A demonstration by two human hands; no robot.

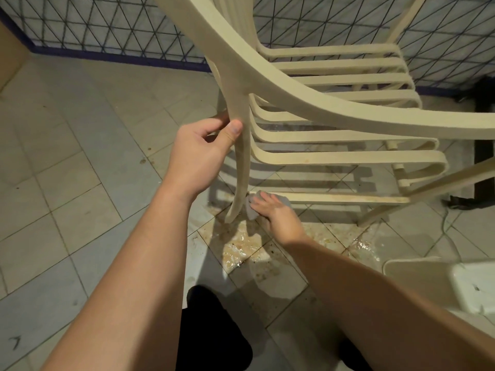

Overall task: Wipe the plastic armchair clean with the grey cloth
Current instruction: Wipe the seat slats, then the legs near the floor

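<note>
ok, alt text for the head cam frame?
A person's right hand presses a grey cloth against a low slat of a cream plastic armchair, while the left hand grips its upright. Wet, stained floor tiles lie below.

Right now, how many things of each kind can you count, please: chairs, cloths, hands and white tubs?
Plastic armchair: 1
Grey cloth: 1
Hands: 2, left hand, right hand
White tub: 1
Total: 5
</note>
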